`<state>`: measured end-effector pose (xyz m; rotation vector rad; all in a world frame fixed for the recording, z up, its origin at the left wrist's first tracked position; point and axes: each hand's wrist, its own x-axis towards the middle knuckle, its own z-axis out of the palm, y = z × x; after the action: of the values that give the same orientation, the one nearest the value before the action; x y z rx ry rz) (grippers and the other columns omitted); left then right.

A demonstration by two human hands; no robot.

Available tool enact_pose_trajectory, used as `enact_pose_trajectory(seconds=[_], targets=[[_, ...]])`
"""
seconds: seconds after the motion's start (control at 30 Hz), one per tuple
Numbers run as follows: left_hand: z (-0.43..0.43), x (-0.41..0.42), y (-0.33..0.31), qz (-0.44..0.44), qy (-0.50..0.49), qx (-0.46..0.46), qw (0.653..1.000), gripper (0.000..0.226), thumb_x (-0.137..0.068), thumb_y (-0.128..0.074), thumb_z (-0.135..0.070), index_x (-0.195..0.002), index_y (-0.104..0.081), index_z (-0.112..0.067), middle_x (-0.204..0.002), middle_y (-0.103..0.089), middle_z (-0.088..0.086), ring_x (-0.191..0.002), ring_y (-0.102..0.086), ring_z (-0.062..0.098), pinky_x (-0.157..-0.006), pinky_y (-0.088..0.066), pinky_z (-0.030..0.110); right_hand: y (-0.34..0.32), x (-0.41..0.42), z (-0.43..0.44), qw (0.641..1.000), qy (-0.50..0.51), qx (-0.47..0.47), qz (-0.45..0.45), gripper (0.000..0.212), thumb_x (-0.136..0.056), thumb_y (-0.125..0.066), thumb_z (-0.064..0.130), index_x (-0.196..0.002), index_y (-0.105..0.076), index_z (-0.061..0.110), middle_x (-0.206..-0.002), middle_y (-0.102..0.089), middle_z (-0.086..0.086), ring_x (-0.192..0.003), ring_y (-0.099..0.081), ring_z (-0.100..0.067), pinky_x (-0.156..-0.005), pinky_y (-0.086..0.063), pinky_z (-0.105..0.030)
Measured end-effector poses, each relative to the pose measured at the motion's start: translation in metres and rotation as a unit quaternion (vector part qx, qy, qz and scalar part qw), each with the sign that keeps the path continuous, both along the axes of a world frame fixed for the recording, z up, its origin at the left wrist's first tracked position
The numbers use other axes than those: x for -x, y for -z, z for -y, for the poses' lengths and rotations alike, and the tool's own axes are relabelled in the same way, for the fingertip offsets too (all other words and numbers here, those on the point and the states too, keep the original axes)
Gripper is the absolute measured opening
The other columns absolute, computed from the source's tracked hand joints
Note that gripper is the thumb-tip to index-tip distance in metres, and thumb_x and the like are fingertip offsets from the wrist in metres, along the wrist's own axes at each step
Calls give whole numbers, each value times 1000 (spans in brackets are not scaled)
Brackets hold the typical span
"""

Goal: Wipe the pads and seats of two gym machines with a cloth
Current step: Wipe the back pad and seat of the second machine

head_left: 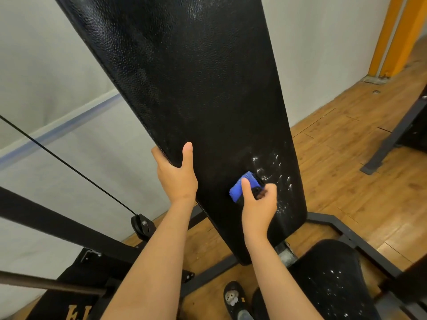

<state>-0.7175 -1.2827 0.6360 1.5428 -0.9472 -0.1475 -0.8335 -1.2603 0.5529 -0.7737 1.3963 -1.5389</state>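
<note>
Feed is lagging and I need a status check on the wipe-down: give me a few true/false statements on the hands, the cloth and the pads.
1. The left hand grips the edge of the back pad. True.
2. The right hand holds a red cloth. False: the cloth is blue.
3. White droplets sit on the back pad beside the cloth. True.
4. The seat pad is spotless. False: white specks show on it.
5. The cloth is pressed to the seat pad. False: it is against the back pad.

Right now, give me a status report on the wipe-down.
Left hand gripping back pad edge. Right hand pressing blue cloth on lower pad. White droplets left beside it. Nothing blocking.
</note>
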Motion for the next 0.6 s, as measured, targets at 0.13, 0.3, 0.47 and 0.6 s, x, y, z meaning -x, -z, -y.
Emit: enact_pose_trajectory(seconds=[0.13,0.3,0.47,0.6], targets=[[1,-1,1,3,-6,-3,1000,58,-91,-57,-42,-139,-36,-17,-123,-47,-11,-111,-46,3,-79,-36,-2,20,10,-5,997,30,-65,0,30,-87,-66,32,-89,-50,7,-77,-51,-2,-65,-49,-9,-58,-40,-15],[0,2,3,-2,-7,-9,1000,60,-94,-56,-37,-143,-32,-13,-118,-40,-18,-95,-42,-12,-71,-32,-9,1,3,1,999,20,-27,12,25,-86,-68,29,-89,-51,10,-79,-54,-2,-66,-52,-7,-60,-42,-17],[1,1,1,-6,-5,-10,1000,58,-93,-56,-38,-141,-34,-16,-121,-44,-15,-105,-46,-3,-75,-34,-6,-43,-2,24,997,-19,78,-15,22,-84,-70,26,-84,-50,18,-77,-55,3,-65,-52,-2,-61,-47,-11],[2,1,0,-3,-7,-11,1000,57,-92,-56,-40,-140,-34,-18,-122,-44,-15,-109,-44,0,-76,-34,-5,-37,9,31,996,2,80,-30,24,-84,-71,27,-83,-49,15,-76,-53,2,-63,-49,-1,-60,-46,-11]])
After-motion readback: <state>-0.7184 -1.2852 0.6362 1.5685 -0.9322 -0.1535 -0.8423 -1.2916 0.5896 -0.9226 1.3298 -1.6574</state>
